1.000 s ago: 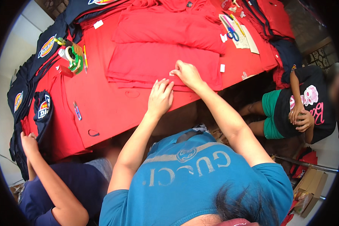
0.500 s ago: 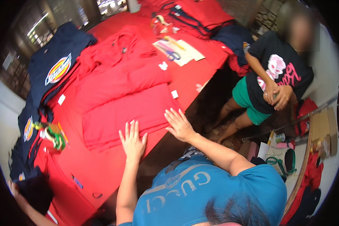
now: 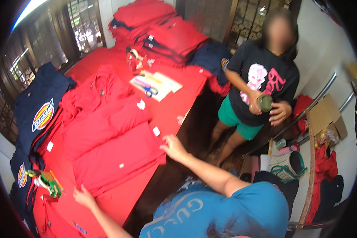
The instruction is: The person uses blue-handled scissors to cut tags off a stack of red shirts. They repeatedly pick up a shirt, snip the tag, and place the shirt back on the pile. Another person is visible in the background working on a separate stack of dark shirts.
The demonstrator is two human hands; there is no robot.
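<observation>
A folded red garment (image 3: 119, 158) lies at the near edge of the red-covered table (image 3: 174, 107). My left hand (image 3: 84, 196) rests on its lower left corner, fingers on the cloth. My right hand (image 3: 173, 146) touches its right corner by the table edge, fingers apart. Neither hand visibly grips anything. More red garments (image 3: 103, 115) are spread behind it, with small white tags (image 3: 156, 131) on and beside them.
Blue-handled scissors (image 3: 148, 92) lie on papers mid-table. A green tape roll (image 3: 47, 183) sits left, by navy shirts (image 3: 43, 107). Stacks of folded red garments (image 3: 158, 31) fill the far end. A person in a black shirt (image 3: 261, 83) stands right, near a cardboard box (image 3: 325, 117).
My hands have moved apart, from the garment's middle edge to its two corners. The view has swung right, bringing the standing person into fuller sight.
</observation>
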